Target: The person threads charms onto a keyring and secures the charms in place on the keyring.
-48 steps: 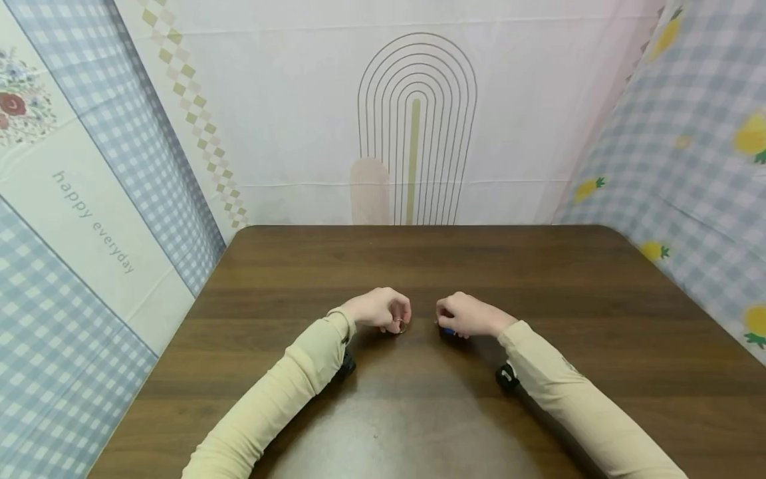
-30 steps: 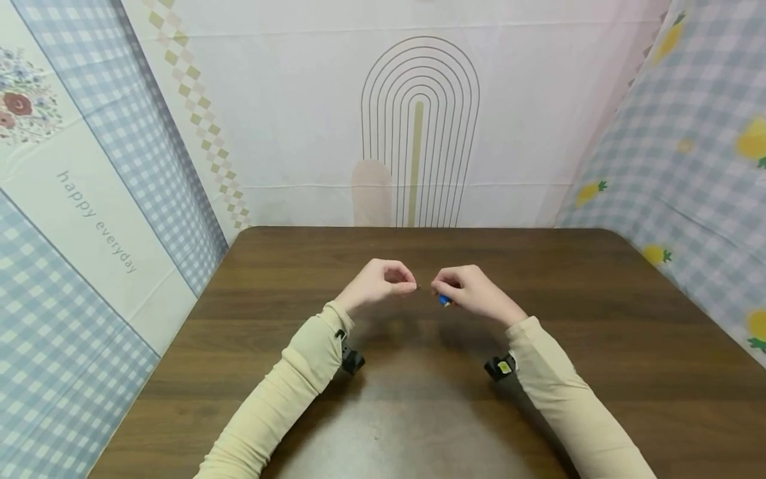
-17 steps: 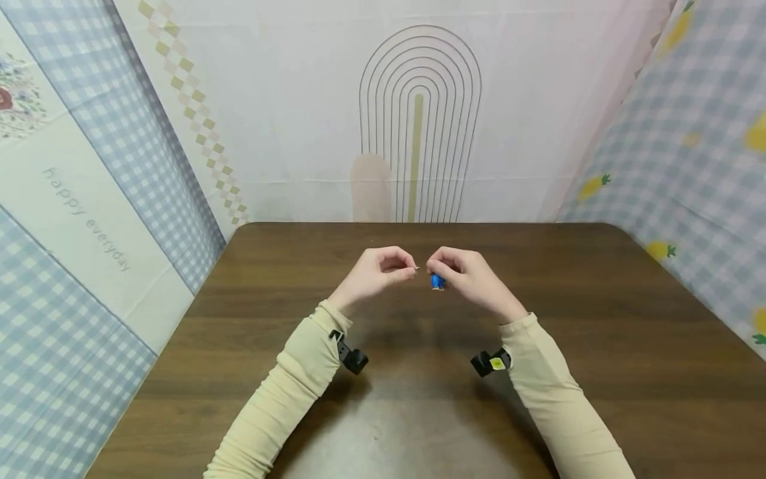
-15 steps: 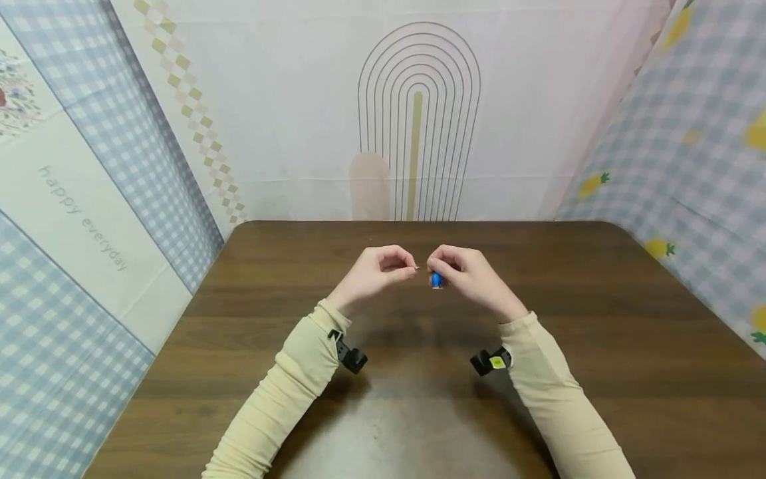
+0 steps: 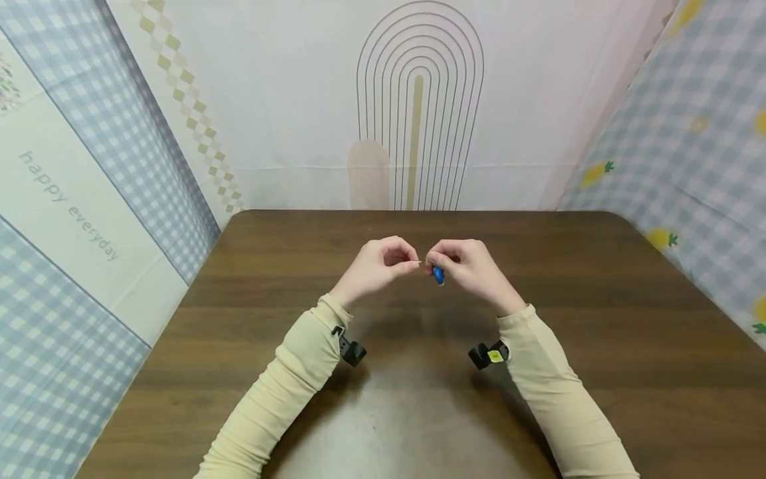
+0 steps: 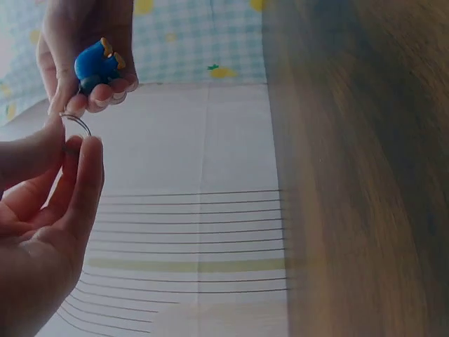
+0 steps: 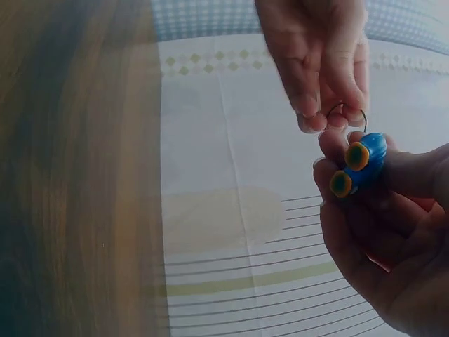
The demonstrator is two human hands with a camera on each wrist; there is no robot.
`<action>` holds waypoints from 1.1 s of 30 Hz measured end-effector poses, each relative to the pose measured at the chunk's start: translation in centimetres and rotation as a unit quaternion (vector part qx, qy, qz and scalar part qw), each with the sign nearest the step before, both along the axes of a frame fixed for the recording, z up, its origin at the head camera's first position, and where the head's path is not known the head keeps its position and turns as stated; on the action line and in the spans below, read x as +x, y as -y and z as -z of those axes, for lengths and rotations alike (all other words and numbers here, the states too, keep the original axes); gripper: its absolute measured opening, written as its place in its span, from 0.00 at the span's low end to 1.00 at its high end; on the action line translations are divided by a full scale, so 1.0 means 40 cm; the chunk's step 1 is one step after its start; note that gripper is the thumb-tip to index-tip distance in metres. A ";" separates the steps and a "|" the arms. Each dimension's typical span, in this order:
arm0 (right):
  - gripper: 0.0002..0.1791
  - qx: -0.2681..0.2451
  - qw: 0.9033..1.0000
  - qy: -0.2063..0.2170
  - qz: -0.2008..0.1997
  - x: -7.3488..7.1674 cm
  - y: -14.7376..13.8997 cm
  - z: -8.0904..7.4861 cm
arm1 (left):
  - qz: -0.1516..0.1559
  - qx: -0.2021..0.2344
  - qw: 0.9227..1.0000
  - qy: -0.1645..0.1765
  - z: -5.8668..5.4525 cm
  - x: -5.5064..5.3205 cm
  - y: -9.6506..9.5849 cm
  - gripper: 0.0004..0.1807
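Between thumb and fingers, my left hand (image 5: 372, 271) pinches a thin metal key ring (image 6: 80, 122). Beside it, my right hand (image 5: 475, 271) holds a small blue figurine (image 7: 373, 156) with two orange-yellow rounded ends, like feet. In the left wrist view the figurine's feet point up and a dark part shows below its blue body. The two hands nearly meet above the table, fingertips facing each other. From the right wrist view, the ring arches from the left fingertips towards the right hand's fingers. The figurine's upper part is hidden in the right hand.
A dark brown wooden table (image 5: 287, 279) lies beneath both hands. Behind it hangs a white cloth (image 5: 287, 106) with arched lines, and checked cloths (image 5: 676, 159) hang at the sides. Each wrist carries a black camera (image 5: 353, 352).
Both hands have risen from low over the table and come closer together, then stayed nearly still. The blue figurine has come into clearer sight under the right fingers. The head view tilts slightly down.
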State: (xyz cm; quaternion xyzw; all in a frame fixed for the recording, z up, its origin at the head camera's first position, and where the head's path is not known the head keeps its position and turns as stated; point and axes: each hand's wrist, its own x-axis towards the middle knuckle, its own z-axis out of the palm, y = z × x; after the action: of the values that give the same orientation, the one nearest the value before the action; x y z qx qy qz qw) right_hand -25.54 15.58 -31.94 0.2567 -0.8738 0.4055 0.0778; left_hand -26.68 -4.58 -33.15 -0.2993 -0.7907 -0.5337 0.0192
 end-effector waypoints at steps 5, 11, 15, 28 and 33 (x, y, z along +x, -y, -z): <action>0.10 0.035 0.997 -0.062 0.012 0.001 0.005 0.000 | -0.028 -0.035 0.998 -0.053 -0.004 0.009 -0.007 0.05; 0.09 0.053 0.993 -0.101 0.021 0.006 0.013 -0.001 | -0.036 -0.039 0.996 -0.067 -0.005 0.015 -0.011 0.04; 0.09 0.055 0.992 -0.106 0.027 0.008 0.014 -0.003 | -0.034 -0.031 0.997 -0.066 -0.006 0.015 -0.011 0.04; 0.11 0.031 0.997 -0.071 0.015 0.009 0.002 -0.013 | 0.021 0.066 0.998 0.009 -0.008 0.008 0.000 0.04; 0.09 0.011 0.998 -0.059 0.013 0.015 0.002 -0.016 | 0.042 0.042 0.998 0.021 -0.009 0.009 0.001 0.04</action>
State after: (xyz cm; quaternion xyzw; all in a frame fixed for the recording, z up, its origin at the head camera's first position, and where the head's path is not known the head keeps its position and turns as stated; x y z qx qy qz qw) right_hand -24.92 15.50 -31.29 0.2694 -0.8756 0.3787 0.1316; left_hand -26.32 -4.61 -32.78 -0.3201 -0.7547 -0.5726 -0.0075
